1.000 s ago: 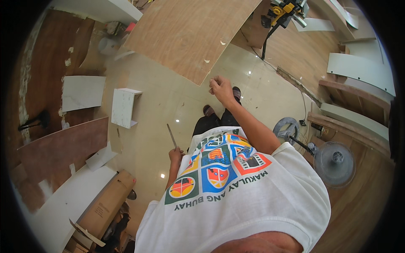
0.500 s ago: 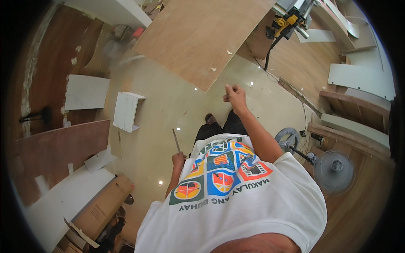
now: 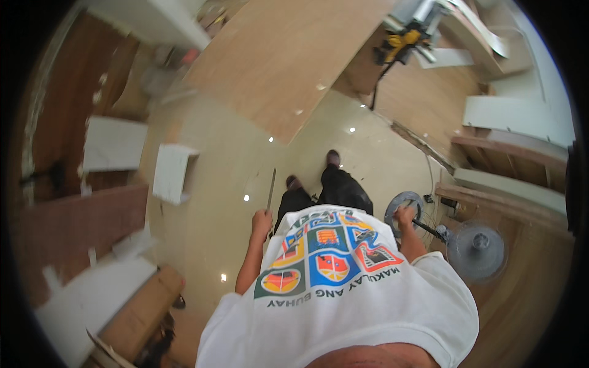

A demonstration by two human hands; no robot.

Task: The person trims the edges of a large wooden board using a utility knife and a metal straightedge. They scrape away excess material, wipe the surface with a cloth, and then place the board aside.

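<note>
Left grip clasps a thin strip, right grip is unclear, and the white shirt bears dark lettering.

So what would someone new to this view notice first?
Probably the white T-shirt with its bright patchwork print, filling the lower middle. Next comes the large wooden board at the top centre, one corner pointing toward the shoes. Then the long thin strip held in the left hand, just left of centre.
</note>
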